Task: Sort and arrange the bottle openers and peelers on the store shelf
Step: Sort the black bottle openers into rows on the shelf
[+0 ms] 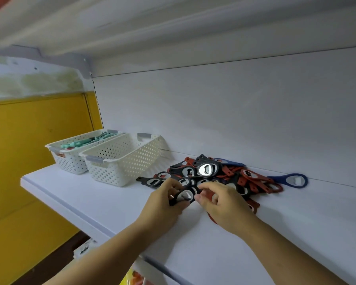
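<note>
A heap of black, red and blue bottle openers (pixel 218 173) lies on the white shelf (pixel 90 202) against the back panel. My left hand (pixel 162 204) grips a black bottle opener (pixel 184 196) at the heap's front edge. My right hand (pixel 222 204) is beside it, fingers curled on a red bottle opener (pixel 209 195) and touching the black one. One blue opener (pixel 292 180) lies apart at the right. To the left stand two white perforated baskets: the nearer basket (pixel 123 161) shows nothing inside, the farther basket (pixel 70 159) holds teal peelers (pixel 84 141).
A yellow wall panel (pixel 35 140) rises left of the shelf. Another shelf's underside (pixel 173 27) hangs overhead. Below the shelf's front edge, packaged goods (pixel 84 247) show partly.
</note>
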